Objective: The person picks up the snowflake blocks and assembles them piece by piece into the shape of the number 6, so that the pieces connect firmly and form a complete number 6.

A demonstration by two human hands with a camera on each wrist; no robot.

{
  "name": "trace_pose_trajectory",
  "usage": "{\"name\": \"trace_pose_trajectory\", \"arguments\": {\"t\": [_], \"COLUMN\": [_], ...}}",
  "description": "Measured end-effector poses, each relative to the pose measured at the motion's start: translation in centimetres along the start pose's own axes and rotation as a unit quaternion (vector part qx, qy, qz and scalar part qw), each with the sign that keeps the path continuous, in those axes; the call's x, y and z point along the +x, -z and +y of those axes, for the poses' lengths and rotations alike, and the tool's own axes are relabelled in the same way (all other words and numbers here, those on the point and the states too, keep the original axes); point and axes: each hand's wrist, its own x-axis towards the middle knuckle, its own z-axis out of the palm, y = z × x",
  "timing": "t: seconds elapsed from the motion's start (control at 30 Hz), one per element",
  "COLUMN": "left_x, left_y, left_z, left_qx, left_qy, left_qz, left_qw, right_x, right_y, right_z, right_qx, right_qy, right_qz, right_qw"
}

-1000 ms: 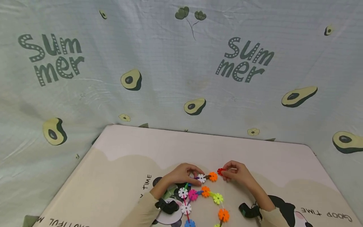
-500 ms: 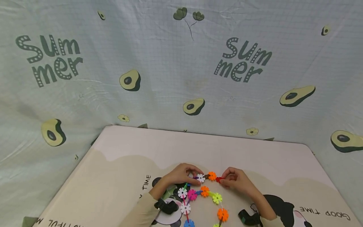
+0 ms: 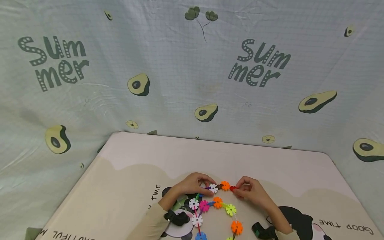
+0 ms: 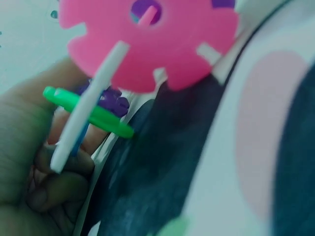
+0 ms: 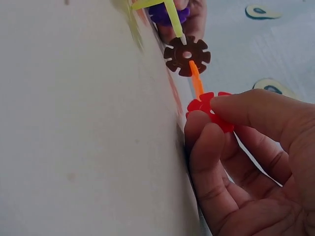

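Notched plastic snowflake discs are linked into a colourful chain. My left hand (image 3: pixel 195 183) grips the chain by its purple disc (image 5: pixel 165 18), beside a white disc (image 3: pixel 213 188). Onward from there come a brown disc (image 5: pixel 176 58) and an orange disc (image 3: pixel 225 185). Between thumb and fingertips, my right hand (image 3: pixel 251 190) pinches a red disc (image 5: pixel 224 124), which meets the orange disc's edge. Whether their slots are locked cannot be told. Up close in the left wrist view are a pink disc (image 4: pixel 192 44), a white one (image 4: pixel 88 108) and a green one (image 4: pixel 106 118).
Below the hands the linked discs curve on in a loop, with a yellow disc (image 3: pixel 230 209), another orange disc (image 3: pixel 236 227) and a blue disc (image 3: pixel 201 236) cut by the frame's bottom. The printed table mat (image 3: pixel 126 193) reaches back to an avocado-patterned cloth (image 3: pixel 168 100).
My right hand has come left and slightly nearer, bringing the red disc from apart to against the orange disc. The left hand keeps its grip in place.
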Motion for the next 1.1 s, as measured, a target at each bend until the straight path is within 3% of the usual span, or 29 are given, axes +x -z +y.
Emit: {"name": "trace_pose_trajectory", "arguments": {"t": [0.17,0.4,0.5,0.7,0.9,1.1], "left_x": [0.2,1.2,2.0,3.7,4.5,4.8], "left_y": [0.4,1.3,1.4,0.7,-0.2,-0.6], "left_z": [-0.1,-0.8,-0.6,0.3,0.7,0.8], "left_qx": [0.017,-0.032,-0.024,-0.006,-0.005,-0.034], "left_qy": [0.001,0.037,0.05,0.045,0.059,0.071], "left_qz": [-0.003,-0.029,-0.035,-0.06,-0.042,-0.037], "left_qw": [0.9999,0.9984,0.9979,0.9971,0.9974,0.9962], "right_x": [0.1,0.1,0.2,0.4,0.4,0.3], "right_y": [0.0,-0.8,-0.9,-1.0,-0.9,-0.6], "right_z": [0.2,-0.1,-0.1,0.5,0.8,0.9], "right_qx": [0.006,0.013,0.015,0.018,0.021,0.04], "right_qy": [0.008,0.016,0.017,0.022,0.036,0.045], "right_qz": [0.005,0.011,0.014,0.024,0.045,0.049], "right_qw": [0.9999,0.9997,0.9996,0.9993,0.9981,0.997]}}
